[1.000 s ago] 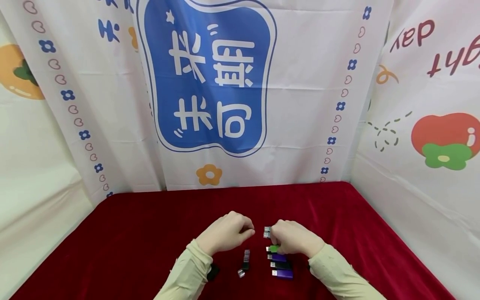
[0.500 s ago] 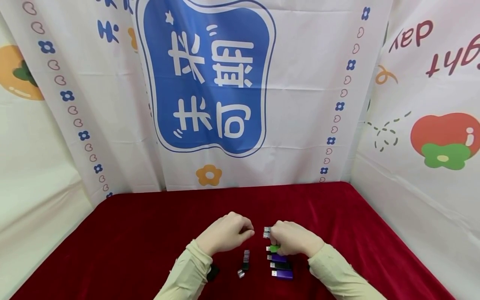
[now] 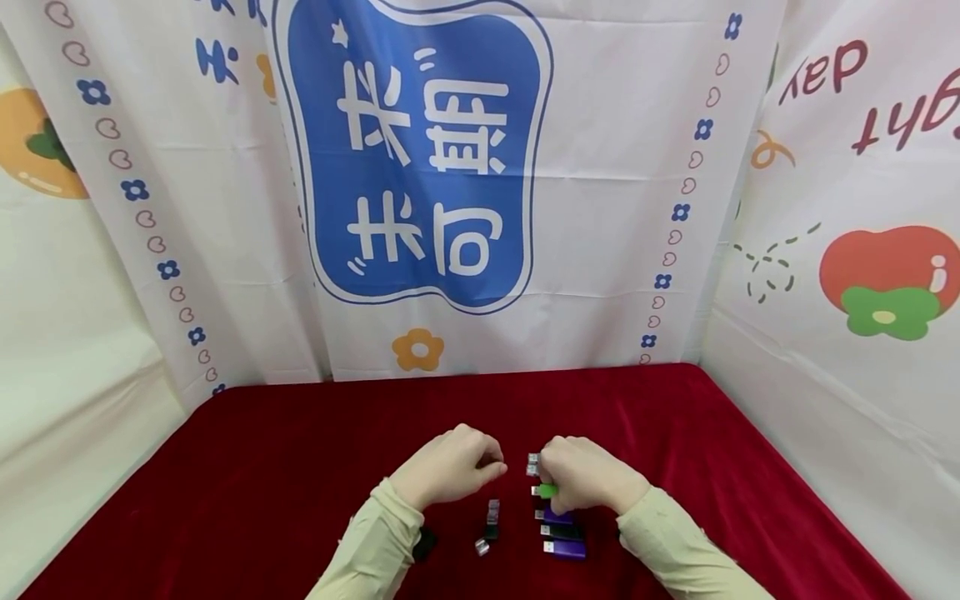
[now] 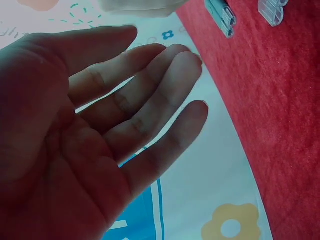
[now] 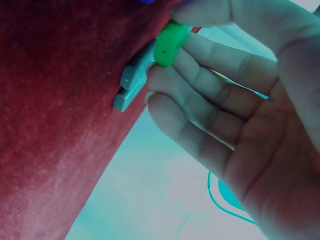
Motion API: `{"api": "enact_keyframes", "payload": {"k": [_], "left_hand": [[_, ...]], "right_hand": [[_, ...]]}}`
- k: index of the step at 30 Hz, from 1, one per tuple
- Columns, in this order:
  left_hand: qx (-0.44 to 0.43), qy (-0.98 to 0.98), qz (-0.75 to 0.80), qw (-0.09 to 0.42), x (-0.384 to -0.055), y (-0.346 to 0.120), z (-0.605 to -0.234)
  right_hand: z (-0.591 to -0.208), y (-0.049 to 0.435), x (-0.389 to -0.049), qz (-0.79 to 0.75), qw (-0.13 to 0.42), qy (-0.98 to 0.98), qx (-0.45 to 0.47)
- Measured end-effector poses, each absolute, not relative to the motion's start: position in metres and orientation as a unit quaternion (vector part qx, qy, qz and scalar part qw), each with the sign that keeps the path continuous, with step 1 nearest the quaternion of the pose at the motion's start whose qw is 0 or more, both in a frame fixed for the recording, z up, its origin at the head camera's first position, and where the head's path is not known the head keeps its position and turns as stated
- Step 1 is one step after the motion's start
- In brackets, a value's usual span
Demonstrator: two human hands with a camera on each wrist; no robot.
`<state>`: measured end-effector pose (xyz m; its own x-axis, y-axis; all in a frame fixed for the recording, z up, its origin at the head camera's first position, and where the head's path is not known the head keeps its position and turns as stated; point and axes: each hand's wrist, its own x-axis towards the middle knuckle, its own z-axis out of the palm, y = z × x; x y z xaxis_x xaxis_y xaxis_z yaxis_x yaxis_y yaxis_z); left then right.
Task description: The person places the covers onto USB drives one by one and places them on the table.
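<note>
My right hand [image 3: 592, 475] pinches a green USB flash drive [image 3: 546, 492] between thumb and fingers, its metal plug pointing left. In the right wrist view the green drive [image 5: 170, 44] sits at the fingertips, next to two pale flash drives [image 5: 131, 80] lying side by side on the cloth. Below the hand, a column continues with a purple flash drive [image 3: 553, 517], a black one [image 3: 560, 532] and another purple one [image 3: 566, 549]. My left hand [image 3: 450, 468] hovers to the left with relaxed, slightly bent fingers; in the left wrist view its palm [image 4: 75, 165] holds nothing.
Small clear and dark caps [image 3: 492, 512] stand in a short row between the hands, and a loose clear cap [image 3: 482, 547] lies nearer. A black object [image 3: 425, 544] is partly hidden by the left sleeve. Red cloth [image 3: 300, 467] covers the table; printed curtains rise behind.
The right hand has shifted the green flash drive slightly away from me, toward the two pale drives. The left hand has barely moved.
</note>
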<state>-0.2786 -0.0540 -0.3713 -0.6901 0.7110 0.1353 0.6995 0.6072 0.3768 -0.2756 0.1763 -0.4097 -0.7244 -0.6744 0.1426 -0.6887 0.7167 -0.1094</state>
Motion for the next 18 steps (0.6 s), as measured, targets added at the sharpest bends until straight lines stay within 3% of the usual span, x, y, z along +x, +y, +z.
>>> {"api": "enact_keyframes", "payload": {"k": [18], "left_hand": [[0.361,0.921,0.132,0.066,-0.281,-0.053,-0.392]], "right_hand": [[-0.357,0.190,-0.261,0.150,0.139,-0.905,0.373]]}}
